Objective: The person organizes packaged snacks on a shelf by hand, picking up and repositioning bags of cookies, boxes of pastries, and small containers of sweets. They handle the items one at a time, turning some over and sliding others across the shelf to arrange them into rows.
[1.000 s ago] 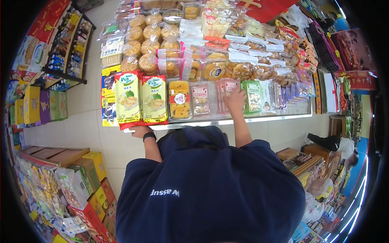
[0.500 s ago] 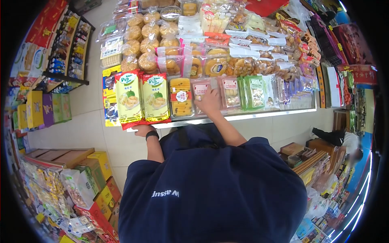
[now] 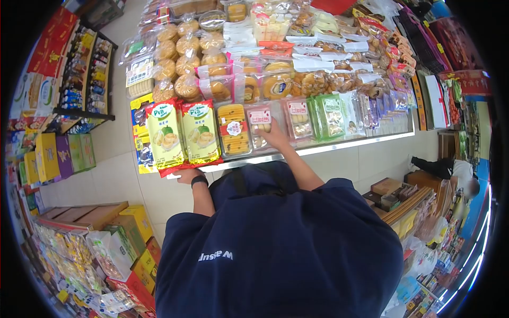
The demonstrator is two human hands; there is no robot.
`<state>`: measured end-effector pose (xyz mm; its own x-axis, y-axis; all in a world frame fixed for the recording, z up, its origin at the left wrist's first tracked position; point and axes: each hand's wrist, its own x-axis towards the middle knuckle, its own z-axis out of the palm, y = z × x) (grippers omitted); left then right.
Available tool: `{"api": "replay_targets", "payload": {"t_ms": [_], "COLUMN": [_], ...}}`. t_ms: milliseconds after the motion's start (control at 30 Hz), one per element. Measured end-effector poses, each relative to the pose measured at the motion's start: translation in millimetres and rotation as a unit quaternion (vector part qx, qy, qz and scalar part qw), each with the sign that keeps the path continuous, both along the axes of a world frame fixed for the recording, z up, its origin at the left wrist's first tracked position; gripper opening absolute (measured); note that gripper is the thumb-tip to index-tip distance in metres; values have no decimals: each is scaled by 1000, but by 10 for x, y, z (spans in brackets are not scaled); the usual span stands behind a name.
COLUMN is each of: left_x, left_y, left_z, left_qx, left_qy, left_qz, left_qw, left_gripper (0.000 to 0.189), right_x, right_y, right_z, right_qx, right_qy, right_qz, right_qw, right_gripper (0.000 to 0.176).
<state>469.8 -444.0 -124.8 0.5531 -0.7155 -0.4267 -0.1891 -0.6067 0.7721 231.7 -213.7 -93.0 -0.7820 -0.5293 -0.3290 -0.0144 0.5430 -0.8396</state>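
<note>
My right hand (image 3: 274, 137) lies at the right side of a clear pack of pastries with a pink label (image 3: 261, 127), its fingers curled on that edge. Left of this pack is a tray of yellow biscuits (image 3: 234, 139) with a red and white label. My left hand (image 3: 186, 175), with a dark band at the wrist, is at the table's front edge, just below a green and red Pia bag (image 3: 201, 132). Its fingers are mostly hidden under the bag's lower end. A second Pia bag (image 3: 165, 135) stands beside the first.
Behind the front row, the display table (image 3: 339, 147) carries bagged round buns (image 3: 186, 64) and many wrapped breads. Green packs (image 3: 330, 117) stand to the right. Stacked cartons (image 3: 139, 218) are behind me at left. A person (image 3: 460, 172) bends at the far right.
My right hand has shifted from the top of the pink-labelled pack to its right edge. My left hand remains by the Pia bags. The view has moved slightly.
</note>
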Motion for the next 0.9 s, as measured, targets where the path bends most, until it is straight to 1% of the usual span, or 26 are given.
{"api": "replay_targets", "payload": {"t_ms": [67, 133, 167, 200, 267, 300, 367, 400, 433, 467, 567, 667, 767, 833, 900], "left_x": [-1, 38, 77, 105, 66, 52, 46, 37, 34, 35, 43, 16, 28, 12, 15], "left_y": [8, -18, -71, -103, -78, -61, -35, -24, -25, -39, -45, -40, -51, -67, -60], "left_z": [-9, -83, -128, -169, -148, -133, -127, -125, -118, -108, -64, -50, -81, -45, -62], "left_qx": [-9, -5, 5, 15, -4, -13, -34, -44, -38, -32, -20, -31, -38, -44, -55], "left_qy": [-2, 58, 114, 169, 133, 115, 101, 95, 108, 122, 150, 163, 173, 191, 175], "left_qz": [-5, 26, 55, 85, 72, 66, 64, 62, 72, 83, 92, 109, 120, 140, 138], "left_qw": [1000, 998, 992, 982, 988, 991, 992, 993, 991, 989, 984, 980, 977, 971, 973], "left_gripper": [68, 58, 49, 41, 47, 50, 62, 69, 69, 69, 70, 70, 69, 70, 68], "right_x": [-31, -86, -110, -140, -239, -287, -381, -430, -474, -510, -551, -567, -614, -638, -568], "right_y": [-48, -29, 0, 44, 201, 281, 436, 511, 575, 610, 617, 577, 508, 434, 365], "right_z": [62, -72, -151, -135, -43, 52, 268, 277, 281, 272, 295, 203, 324, 434, 591], "right_qx": [-24, -37, -43, 3, 96, 131, 199, 215, 231, 246, 351, 370, 385, 357, 315], "right_qy": [-32, -20, -13, 45, 163, 235, 376, 384, 391, 398, 255, 247, 205, 196, 195], "right_qz": [7, -9, -15, -36, -76, -80, -86, -99, -113, -126, -114, -101, -101, -112, -108], "right_qw": [999, 999, 999, 998, 979, 960, 901, 893, 884, 874, 894, 890, 894, 906, 923], "right_gripper": [90, 84, 82, 78, 70, 66, 58, 60, 62, 64, 78, 92, 99, 104, 108]}}
